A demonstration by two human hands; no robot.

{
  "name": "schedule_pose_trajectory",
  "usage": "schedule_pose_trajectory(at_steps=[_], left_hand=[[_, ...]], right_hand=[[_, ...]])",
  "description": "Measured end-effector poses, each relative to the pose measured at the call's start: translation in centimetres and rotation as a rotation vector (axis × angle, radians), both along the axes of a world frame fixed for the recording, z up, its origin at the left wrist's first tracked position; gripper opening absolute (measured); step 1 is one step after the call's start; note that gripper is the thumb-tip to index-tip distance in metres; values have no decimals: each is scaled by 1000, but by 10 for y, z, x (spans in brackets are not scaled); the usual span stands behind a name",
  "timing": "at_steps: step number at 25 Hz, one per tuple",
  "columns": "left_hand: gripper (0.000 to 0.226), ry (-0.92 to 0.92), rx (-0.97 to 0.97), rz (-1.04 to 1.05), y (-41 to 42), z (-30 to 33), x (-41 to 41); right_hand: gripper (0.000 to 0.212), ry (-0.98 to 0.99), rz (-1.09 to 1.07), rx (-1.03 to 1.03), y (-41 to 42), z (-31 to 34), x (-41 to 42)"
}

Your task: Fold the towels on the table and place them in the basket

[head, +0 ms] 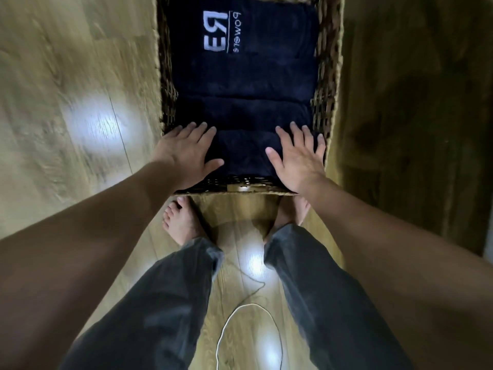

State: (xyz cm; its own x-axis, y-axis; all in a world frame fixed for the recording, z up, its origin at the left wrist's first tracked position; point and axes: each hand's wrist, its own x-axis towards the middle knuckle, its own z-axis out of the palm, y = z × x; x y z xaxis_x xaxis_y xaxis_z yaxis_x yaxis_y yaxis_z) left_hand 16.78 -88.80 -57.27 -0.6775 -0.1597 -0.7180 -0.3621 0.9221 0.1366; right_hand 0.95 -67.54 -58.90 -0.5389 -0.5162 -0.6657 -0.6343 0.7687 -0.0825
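A pale wooden floor (pixel 66 76) runs under everything, with a white cord (pixel 226 324) looped on it near the person's bare feet and grey trouser legs. The left hand (pixel 184 153) and right hand (pixel 298 156) both lie flat with fingers spread, pressing on the nearest of the folded dark blue towels (pixel 245 113). The towels fill the woven basket (pixel 326 84), which stands on the floor just beyond the feet; the farthest towel shows a white logo.
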Motion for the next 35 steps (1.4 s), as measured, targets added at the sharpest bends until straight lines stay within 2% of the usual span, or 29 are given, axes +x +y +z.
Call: schedule_pose_trajectory(at_steps=[4, 10, 13, 17, 22, 24, 29, 32, 35], left_hand=[[75, 104, -47, 72, 2, 9, 11], [76, 59, -25, 10, -9, 14, 7], [81, 68, -51, -50, -8, 11, 12], [89, 151, -77, -66, -15, -1, 13], [80, 253, -86, -41, -34, -9, -17], [80, 251, -88, -5, -44, -7, -36], [82, 165, -33, 80, -47, 7, -60], [80, 170, -1, 150, -41, 35, -59], [80, 186, -27, 99, -41, 81, -74]], right_hand=[[64, 2, -29, -28, 13, 13, 2], [62, -78, 149, -78, 34, 16, -21], [58, 4, 198, -100, 37, 7, -25], [63, 122, 335, -191, 31, -3, -50], [62, 190, 425, -297, 4, -7, -103], [67, 182, 457, -263, -11, -2, -123], [78, 57, 331, -73, -37, 22, -132], [81, -8, 254, -81, -36, 51, -118], [76, 3, 167, -194, -51, 95, -107]])
